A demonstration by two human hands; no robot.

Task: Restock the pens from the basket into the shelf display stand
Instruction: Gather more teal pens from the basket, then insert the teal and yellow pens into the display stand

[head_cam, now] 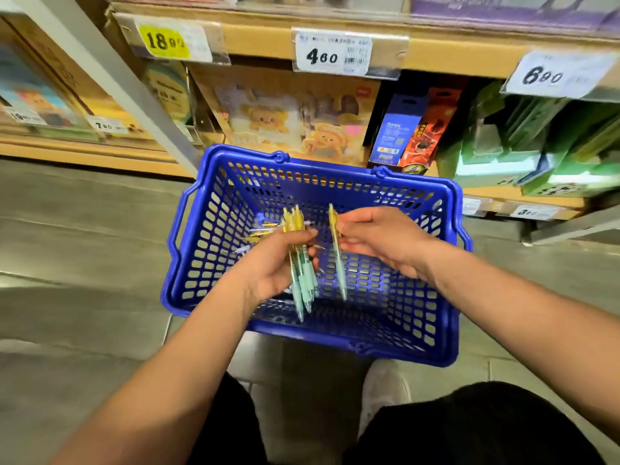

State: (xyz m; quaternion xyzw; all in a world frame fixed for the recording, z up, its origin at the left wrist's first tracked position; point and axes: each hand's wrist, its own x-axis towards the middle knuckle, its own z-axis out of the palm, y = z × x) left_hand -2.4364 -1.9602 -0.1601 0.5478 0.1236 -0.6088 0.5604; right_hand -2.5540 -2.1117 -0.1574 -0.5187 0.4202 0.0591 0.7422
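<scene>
Both hands are over the basket point(451, 297) on the floor, a little apart — my left hand point(271, 266) wrapped round a bundle of pens point(302, 280), tips down, my right hand point(382, 239) pinching a single pen point(337, 263) near its yellow top, just beside the bundle. A few loose pens point(261, 234) lie on the basket's bottom beyond my left fingers, so the gathering is, I judge, nearly done but not finished. None has reached the shelf point(261, 38) ahead — I cannot pick out the display stand among the boxes there, so the whole restocking part is left.
</scene>
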